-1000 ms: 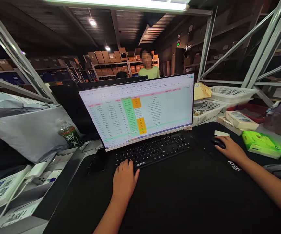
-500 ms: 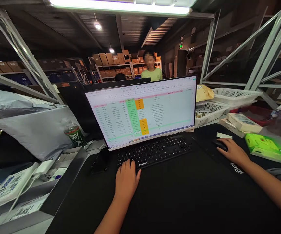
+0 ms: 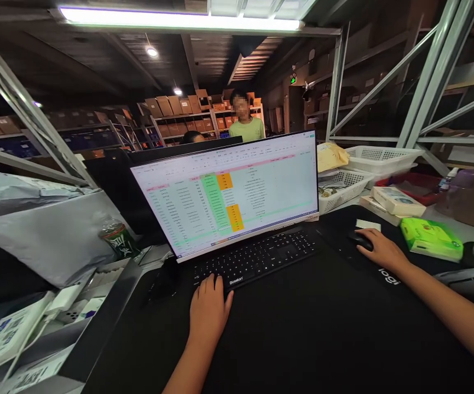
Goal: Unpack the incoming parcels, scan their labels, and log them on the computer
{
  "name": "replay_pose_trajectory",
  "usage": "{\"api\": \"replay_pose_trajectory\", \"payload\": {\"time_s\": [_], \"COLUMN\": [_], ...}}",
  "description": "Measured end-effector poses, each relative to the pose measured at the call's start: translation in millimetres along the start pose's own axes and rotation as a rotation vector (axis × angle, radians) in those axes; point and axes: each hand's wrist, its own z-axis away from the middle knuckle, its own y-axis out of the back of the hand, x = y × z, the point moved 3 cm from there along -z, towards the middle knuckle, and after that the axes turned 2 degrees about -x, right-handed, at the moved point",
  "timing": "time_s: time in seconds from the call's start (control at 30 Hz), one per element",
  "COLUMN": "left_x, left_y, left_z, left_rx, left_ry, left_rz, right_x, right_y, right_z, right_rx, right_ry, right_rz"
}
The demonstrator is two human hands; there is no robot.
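Observation:
My left hand (image 3: 209,309) lies flat, fingers stretched out, with its fingertips on the front left edge of a black keyboard (image 3: 257,260). To the right, my right hand (image 3: 380,250) curls over a black computer mouse (image 3: 361,241) on a black desk mat (image 3: 286,334). A wide monitor (image 3: 237,197) stands behind the keyboard and shows a spreadsheet with green, orange and pink cells. Left of the keyboard lies a dark phone (image 3: 163,284), hard to make out against the mat.
Tissues in a green pack (image 3: 431,239), small boxes (image 3: 397,201) and white baskets (image 3: 379,158) sit at right. Left are a drink bottle (image 3: 117,238), a white parcel bag (image 3: 52,235) and a tray edge (image 3: 101,320). Beyond the monitor stands a person in a light green shirt (image 3: 247,128).
The whole view has shifted slightly, so things sit a little further left and most a little lower. Both hands keep their places on the keyboard and mouse.

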Motion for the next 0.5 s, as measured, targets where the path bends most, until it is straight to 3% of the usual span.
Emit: {"api": "replay_pose_trajectory", "payload": {"time_s": [0.27,0.5], "left_x": [-1.0,-10.0], "left_y": [-2.4,-31.0], "left_z": [-1.8,-9.2], "left_rx": [-0.03,-0.012], "left_ry": [0.001,-0.056], "left_rz": [0.003,-0.006], "right_x": [-10.1,-41.8], "right_y": [6.3,32.6], "right_z": [-1.4,-3.6], "right_rx": [-0.04,-0.133], "right_ry": [-0.024,-0.167], "right_rz": [0.014,0.07]}}
